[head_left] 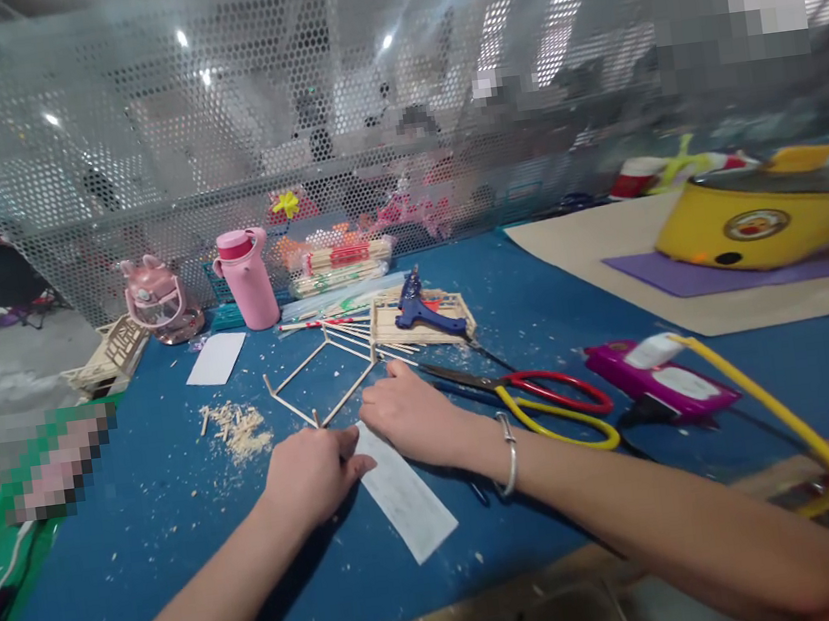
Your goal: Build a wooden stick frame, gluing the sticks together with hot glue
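A thin wooden stick frame [349,391] lies on the blue table, with short posts at its corners. My left hand [314,474] is at its near corner, fingers curled beside a white paper strip [408,503]; what they grip, if anything, is hidden. My right hand [408,412] rests at the frame's right side over the strip's top end, its fingers bent down and their hold hidden. Scissors [546,395] with red and yellow handles lie right of my right hand. Behind, a blue glue gun [427,319] rests on a stick-built piece [386,326].
Wood scraps [237,430] and a white card [216,359] lie left. A pink bottle [249,280] and a clear jug [161,301] stand behind. A purple power strip [661,381] and a yellow pot [773,216] are right. A perforated metal screen [228,142] borders the table's back.
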A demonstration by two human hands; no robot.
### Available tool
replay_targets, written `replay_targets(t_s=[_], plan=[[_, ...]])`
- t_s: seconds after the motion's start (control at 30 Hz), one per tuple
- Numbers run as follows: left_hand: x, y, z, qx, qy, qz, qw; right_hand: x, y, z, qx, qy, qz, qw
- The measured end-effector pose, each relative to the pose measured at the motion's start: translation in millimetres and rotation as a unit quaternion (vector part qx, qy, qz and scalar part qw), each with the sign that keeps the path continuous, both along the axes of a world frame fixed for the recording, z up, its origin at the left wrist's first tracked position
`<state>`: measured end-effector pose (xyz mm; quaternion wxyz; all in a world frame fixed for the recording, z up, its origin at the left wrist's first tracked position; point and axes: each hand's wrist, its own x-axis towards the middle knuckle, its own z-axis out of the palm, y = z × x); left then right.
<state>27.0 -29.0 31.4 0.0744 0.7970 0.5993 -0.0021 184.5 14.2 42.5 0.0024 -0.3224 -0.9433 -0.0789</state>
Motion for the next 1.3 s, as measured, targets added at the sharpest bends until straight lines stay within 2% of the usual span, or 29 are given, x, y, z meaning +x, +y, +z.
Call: replay_targets(t_s=[0.17,0.23,0.3,0.37,0.43,0.5,0.57,0.67,0.77,0.83,0.93,1.03,1.1,1.2,1.23,1.3], plan=[[1,0,0.6,-0.006,0.000,-0.001,1.000,1,-1,-1.6,-0.012,0.008,-0.004,1.000],[1,1,0.5,-0.004,-0.001,0.000,1.000,3,1,-2.5,-0.023,0.055,-0.018,0.998],[0,2,-0.1,0.000,-0.011,-0.004,1.000,6,5,-3.0,-0.071,0.136,-0.033,0.988],[-3,2,-0.8,0.011,-0.044,-0.008,0.999,9,9,-2.7,-0.173,0.240,-0.052,0.954],[-7,2,-1.5,0.016,-0.121,-0.001,0.993,10,11,-2.3,-0.301,0.328,-0.061,0.893],[-10,1,-2.0,-0.010,-0.241,0.014,0.970,10,12,-2.2,-0.403,0.377,-0.047,0.833],[-12,0,-2.8,-0.056,-0.363,0.017,0.930,9,10,-2.3,-0.453,0.404,-0.021,0.794],[-12,-1,-5.0,-0.109,-0.471,0.035,0.875,6,5,-2.2,-0.460,0.417,-0.003,0.784],[-11,-2,-6.7,-0.165,-0.533,0.058,0.828,5,1,-2.4,-0.441,0.432,-0.004,0.787],[-9,-3,-6.4,-0.201,-0.566,0.060,0.797,4,1,-3.6,-0.444,0.450,-0.008,0.775],[-8,-5,-4.6,-0.220,-0.582,0.058,0.781,4,1,-6.4,-0.468,0.468,-0.013,0.749],[-8,-6,-3.1,-0.203,-0.561,0.048,0.801,3,1,-8.1,-0.478,0.473,-0.014,0.740],[-8,-8,-2.6,-0.170,-0.511,0.034,0.842,4,2,-8.0,-0.462,0.465,-0.016,0.755],[-9,-10,-2.2,-0.060,-0.357,0.033,0.932,8,5,-7.0,-0.386,0.425,-0.032,0.818],[-10,-10,-2.1,-0.026,-0.300,0.037,0.953,10,6,-6.7,-0.347,0.398,-0.038,0.848],[-11,-10,-1.9,0.012,-0.206,0.046,0.977,13,8,-6.3,-0.265,0.326,-0.038,0.907]])
